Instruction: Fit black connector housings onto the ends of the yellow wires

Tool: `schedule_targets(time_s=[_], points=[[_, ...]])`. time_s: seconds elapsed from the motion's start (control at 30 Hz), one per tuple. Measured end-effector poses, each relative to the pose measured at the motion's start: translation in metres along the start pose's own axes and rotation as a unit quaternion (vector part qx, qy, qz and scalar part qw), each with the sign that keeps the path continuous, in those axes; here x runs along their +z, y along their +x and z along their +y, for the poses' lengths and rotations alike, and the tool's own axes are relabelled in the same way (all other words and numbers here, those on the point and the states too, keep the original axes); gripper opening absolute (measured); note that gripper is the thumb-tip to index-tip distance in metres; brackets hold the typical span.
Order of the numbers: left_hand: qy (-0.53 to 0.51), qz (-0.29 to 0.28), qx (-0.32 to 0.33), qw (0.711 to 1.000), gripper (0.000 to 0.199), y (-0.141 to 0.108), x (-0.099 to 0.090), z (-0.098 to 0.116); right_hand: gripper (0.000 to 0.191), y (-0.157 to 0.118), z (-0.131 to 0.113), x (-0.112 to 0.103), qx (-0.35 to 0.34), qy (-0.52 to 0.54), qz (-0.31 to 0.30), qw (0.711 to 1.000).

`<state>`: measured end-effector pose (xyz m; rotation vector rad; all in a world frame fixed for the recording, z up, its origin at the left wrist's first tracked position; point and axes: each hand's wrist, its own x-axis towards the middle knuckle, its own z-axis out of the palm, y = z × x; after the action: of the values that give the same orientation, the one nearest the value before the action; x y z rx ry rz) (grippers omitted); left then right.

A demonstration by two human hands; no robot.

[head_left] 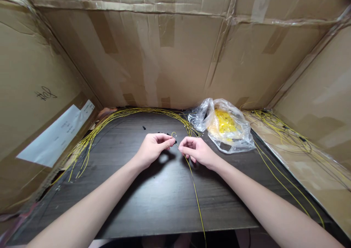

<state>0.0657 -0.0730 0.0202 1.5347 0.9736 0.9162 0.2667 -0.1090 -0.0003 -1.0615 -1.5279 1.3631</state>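
Yellow bits [225,120] are kept in a bag [243,134], center-right; black piece [176,142] gets pinched by left hand [152,148], wire [195,189] by right hand [201,152], table edge [175,232] crossed lower-center.

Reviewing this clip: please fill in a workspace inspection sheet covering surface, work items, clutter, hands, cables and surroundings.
Surface: dark wood-grain table.
Work items: small black part at the left fingertips; yellow wire running from the right fingers past the table's front edge.
Clutter: transparent plastic bag with yellow contents, back right; loose black piece behind the left hand.
Hands: left pinches the black part; right hand pinches a thin strand, seemingly the yellow wire.
Cables: wire bundle arching along the back and left; tangled wires on cardboard at right.
Surroundings: cardboard walls; white paper on the left one, print too small to read.
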Motion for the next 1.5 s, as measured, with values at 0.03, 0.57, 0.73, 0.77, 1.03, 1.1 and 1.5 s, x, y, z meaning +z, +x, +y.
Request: schedule_targets(time_s=[0.03, 0.57, 0.73, 0.77, 1.03, 1.1, 1.5], points=[[0.003, -0.008, -0.001, 1.0, 0.026, -0.0006, 0.0004, 0.0004, 0.023, -0.0001, -0.0007, -0.0001, 0.0, 0.01, 0.0, 1.0], [0.031, -0.101, 0.015, 0.994, 0.023, -0.0029, 0.0008, 0.0032, 0.026, -0.0016, 0.0002, -0.0072, -0.004, -0.017, -0.067, 0.998], [0.032, -0.093, 0.012, 0.995, 0.022, -0.0028, 0.0012, 0.0028, 0.025, -0.0018, -0.0019, -0.0072, -0.028, -0.059, -0.062, 0.996], [0.031, -0.088, 0.013, 0.996, 0.022, -0.0027, 0.0013, 0.0025, 0.025, -0.0019, -0.0025, -0.0068, -0.032, -0.063, -0.06, 0.996], [0.007, -0.053, 0.004, 0.999, 0.027, -0.0021, 0.0017, 0.0031, 0.025, -0.0026, -0.0052, -0.0053, -0.035, -0.052, -0.067, 0.996], [0.002, -0.044, 0.003, 0.999, 0.027, -0.0023, 0.0022, 0.0045, 0.026, -0.0025, -0.0045, -0.0057, -0.032, -0.046, -0.071, 0.996], [0.006, -0.021, 0.016, 1.0, 0.027, -0.0027, -0.0004, 0.006, 0.028, -0.0014, -0.0004, -0.0064, -0.022, -0.042, -0.081, 0.996]])
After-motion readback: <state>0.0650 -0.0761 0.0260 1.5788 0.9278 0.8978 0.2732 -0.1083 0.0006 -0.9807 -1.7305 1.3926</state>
